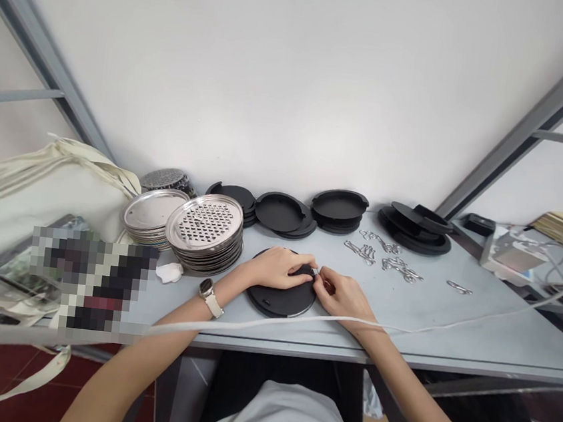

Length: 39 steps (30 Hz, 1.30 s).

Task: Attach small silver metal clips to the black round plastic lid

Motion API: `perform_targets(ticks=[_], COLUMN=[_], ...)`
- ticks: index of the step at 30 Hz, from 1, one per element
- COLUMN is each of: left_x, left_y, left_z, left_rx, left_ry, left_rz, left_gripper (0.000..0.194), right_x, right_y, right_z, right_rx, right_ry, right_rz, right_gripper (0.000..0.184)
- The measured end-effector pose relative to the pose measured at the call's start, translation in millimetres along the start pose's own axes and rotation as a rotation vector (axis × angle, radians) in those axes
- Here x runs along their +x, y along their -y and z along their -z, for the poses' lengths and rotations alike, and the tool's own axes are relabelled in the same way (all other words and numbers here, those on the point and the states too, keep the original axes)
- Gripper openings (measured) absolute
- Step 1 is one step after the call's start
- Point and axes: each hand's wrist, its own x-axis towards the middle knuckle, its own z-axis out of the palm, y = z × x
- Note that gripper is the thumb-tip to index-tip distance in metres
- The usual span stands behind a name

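On the table in front of me lies a round black disc (285, 301) with a small raised tab near its front edge. My left hand (278, 266) rests across the top of it, thumb and forefinger closed on its right edge. Against that same edge my right hand (344, 294) is closed in a pinch. A small shiny bit shows between the two hands' fingertips; its shape is mostly hidden. Several bent metal wire pieces (400, 270) are scattered to the right, with a single one (458, 287) further off.
Stacked metal grater discs (204, 223) and plain metal discs (153, 211) stand at left, beside a cream bag (28, 177). Black round trays (340, 205) line the wall. A white cable (249, 325) crosses in front of my forearms. White boxes (513, 255) sit at right.
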Motion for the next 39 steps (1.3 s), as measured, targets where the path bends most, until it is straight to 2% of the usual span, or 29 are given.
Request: perform_targets(ticks=[4, 11, 17, 22, 27, 39], left_x=[0.1, 0.1, -0.3, -0.3, -0.5, 0.2], left_y=[-0.2, 0.2, -0.2, -0.9, 0.0, -0.1], left_z=[-0.9, -1.1, 0.0, 0.6, -0.1, -0.8], left_rx=[0.013, 0.024, 0.017, 0.002, 0.006, 0.002], left_ry=[0.004, -0.004, 0.008, 0.010, 0.000, 0.008], left_rz=[0.007, -0.005, 0.010, 0.010, -0.010, 0.031], left_gripper=[0.029, 0.027, 0.026, 0.027, 0.027, 0.029], right_x=[0.2, 0.0, -4.6, -9.7, -8.0, -6.4], right_y=[-1.4, -0.8, -3.4, -3.8, -0.9, -2.2], right_z=[-0.6, 1.3, 3.5, 4.8, 6.7, 5.6], right_rx=[-0.006, 0.000, -0.024, -0.040, 0.050, 0.089], right_ry=[0.015, 0.038, 0.100, 0.069, 0.084, 0.062], right_rz=[0.000, 0.016, 0.018, 0.063, 0.047, 0.025], right_gripper=[0.030, 0.025, 0.028, 0.029, 0.039, 0.033])
